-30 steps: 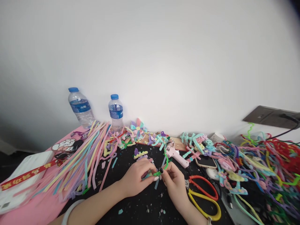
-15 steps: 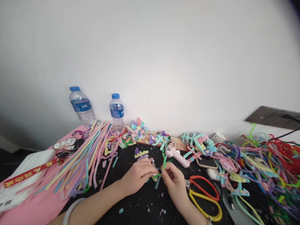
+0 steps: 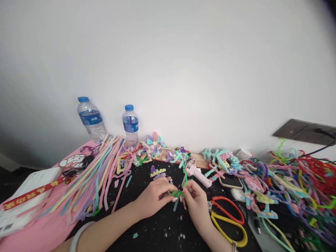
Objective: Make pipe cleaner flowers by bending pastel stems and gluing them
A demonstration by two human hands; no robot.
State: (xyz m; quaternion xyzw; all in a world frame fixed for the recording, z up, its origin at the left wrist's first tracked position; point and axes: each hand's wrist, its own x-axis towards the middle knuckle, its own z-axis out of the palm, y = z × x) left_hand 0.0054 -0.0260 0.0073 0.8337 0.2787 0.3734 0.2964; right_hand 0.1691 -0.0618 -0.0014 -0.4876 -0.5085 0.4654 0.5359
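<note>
Between my fingertips is a green pipe cleaner (image 3: 177, 193), bent into a small looped piece with a free end rising toward the glue gun. My left hand (image 3: 154, 196) pinches the piece from the left, fingers closed. From the right, my right hand (image 3: 193, 200) grips it between thumb and forefinger; the thumb has a dark nail. Part of the piece is hidden by the fingers. Just behind the hands lies a pink glue gun (image 3: 198, 175). A small purple and yellow pipe-cleaner piece (image 3: 157, 173) sits beyond my left hand.
Scissors with red and yellow handles (image 3: 231, 225) lie right of my right hand. Pastel pipe cleaners (image 3: 102, 175) spread at left, and a colourful tangle (image 3: 301, 196) fills the right. Two water bottles (image 3: 130, 124) stand by the wall. A phone (image 3: 231, 181) and mouse (image 3: 238, 195) lie at right.
More of the green loop now shows between my fingertips. My right thumb has shifted slightly, and the upright green end has moved a little to the right.
</note>
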